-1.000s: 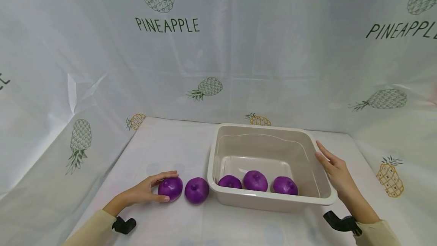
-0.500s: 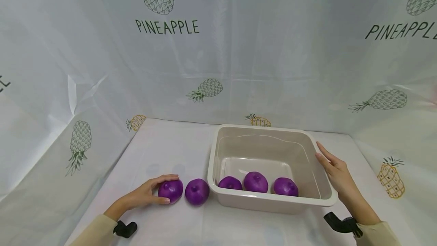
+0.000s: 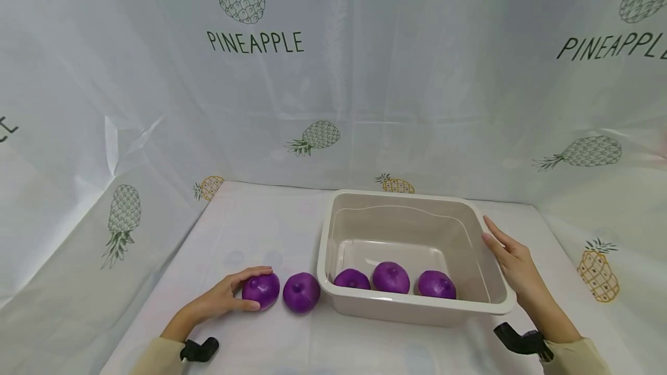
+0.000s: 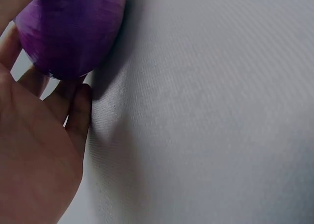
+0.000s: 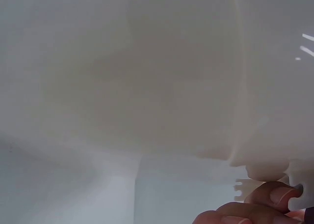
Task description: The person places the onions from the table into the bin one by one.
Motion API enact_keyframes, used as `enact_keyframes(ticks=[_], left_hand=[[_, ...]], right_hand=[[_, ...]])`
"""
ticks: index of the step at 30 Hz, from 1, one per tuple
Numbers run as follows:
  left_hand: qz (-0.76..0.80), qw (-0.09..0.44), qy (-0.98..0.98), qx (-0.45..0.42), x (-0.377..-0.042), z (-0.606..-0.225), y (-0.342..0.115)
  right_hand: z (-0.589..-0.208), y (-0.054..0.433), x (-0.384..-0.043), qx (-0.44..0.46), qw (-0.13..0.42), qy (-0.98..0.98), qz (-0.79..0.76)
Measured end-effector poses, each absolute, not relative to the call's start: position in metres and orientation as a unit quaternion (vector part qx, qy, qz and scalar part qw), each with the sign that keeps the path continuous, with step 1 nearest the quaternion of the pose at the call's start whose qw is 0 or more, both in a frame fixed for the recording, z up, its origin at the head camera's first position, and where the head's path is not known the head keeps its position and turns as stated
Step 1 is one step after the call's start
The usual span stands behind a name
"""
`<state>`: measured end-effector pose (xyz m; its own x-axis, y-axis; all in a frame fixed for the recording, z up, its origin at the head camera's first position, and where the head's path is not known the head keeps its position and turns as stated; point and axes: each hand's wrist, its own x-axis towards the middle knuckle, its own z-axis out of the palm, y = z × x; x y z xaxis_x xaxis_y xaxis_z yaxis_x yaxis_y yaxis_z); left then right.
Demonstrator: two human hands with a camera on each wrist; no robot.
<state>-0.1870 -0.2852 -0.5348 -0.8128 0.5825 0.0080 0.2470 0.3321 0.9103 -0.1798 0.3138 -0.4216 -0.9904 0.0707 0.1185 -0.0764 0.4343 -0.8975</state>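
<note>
On the table's left side: one onion, held by the left hand with bent fingers; whether the onion touches the table, I cannot tell.
Second onion: on the table, between the held one and the tub.
Inside the tub: three onions, in a row near the front wall.
Right hand: gripping the tub's right rim.
Behind: a sheet printed with pineapples.
</note>
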Motion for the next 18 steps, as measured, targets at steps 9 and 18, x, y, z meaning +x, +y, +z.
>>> enact_keyframes(ticks=[9, 18], left_hand=[[0.524, 0.139, 0.801, 0.254, -0.186, -0.538, -0.285], [0.579, 0.141, 0.786, 0.165, -0.181, -0.522, -0.278]], right_hand=[[-0.423, 0.315, -0.181, 0.007, 0.071, -0.838, 0.540], [-0.423, 0.317, -0.181, 0.010, 0.073, -0.830, 0.553]])
